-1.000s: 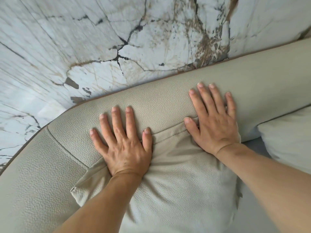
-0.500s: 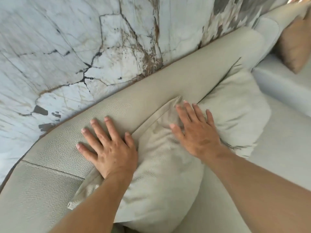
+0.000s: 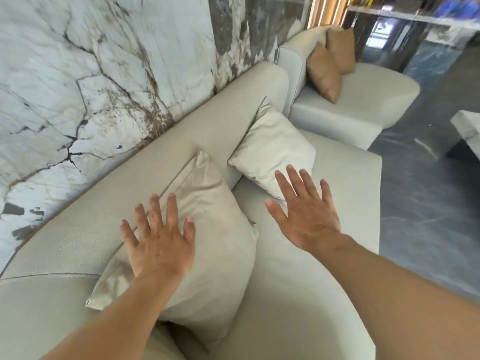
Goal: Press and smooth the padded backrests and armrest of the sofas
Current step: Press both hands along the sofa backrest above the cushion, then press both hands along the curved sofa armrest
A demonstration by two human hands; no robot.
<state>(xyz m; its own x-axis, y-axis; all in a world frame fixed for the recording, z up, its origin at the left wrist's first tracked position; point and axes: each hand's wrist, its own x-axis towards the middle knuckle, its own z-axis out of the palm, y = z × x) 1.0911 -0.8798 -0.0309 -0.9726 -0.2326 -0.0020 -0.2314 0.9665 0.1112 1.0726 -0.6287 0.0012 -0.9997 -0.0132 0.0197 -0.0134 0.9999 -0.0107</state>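
Observation:
A beige leather sofa runs along the marble wall, and its padded backrest (image 3: 213,120) slants from lower left to upper right. A beige cushion (image 3: 207,242) leans against the backrest near me. My left hand (image 3: 159,241) lies flat with spread fingers on this cushion's left edge, fingertips at the backrest seam. My right hand (image 3: 304,215) hovers open over the seat (image 3: 345,183), its fingertips at the lower corner of a cream cushion (image 3: 272,149) further along. Neither hand holds anything.
A second pale sofa (image 3: 363,100) with two tan cushions (image 3: 330,63) stands beyond the backrest's end. The marble wall (image 3: 91,74) is right behind the backrest. Dark floor (image 3: 428,203) lies to the right, with a pale table corner (image 3: 467,128) at the right edge.
My view swung right, revealing the seat and second sofa. My right hand lifted off the beige cushion and moved right toward the cream cushion. My left hand slid from the backrest onto the beige cushion's edge.

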